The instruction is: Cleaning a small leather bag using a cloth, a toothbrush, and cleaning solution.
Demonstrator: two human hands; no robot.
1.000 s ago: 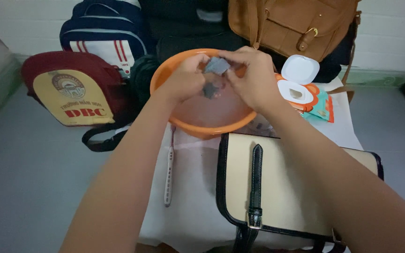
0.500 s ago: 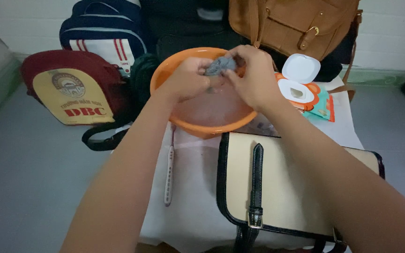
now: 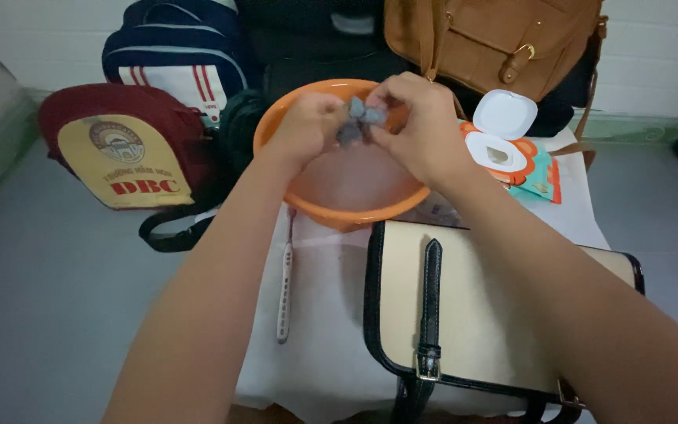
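You are wringing a small grey cloth (image 3: pixel 359 118) over the orange basin (image 3: pixel 276 118), left hand (image 3: pixel 308 126) at 9 o'clock, right hand (image 3: pixel 417 118) at 3 o'clock, both pinching it; the next move likely calls for a firmer twist.

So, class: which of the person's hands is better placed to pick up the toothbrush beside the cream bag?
Probably left. The left hand shares the grey cloth over the orange basin, but the toothbrush lies on its side.
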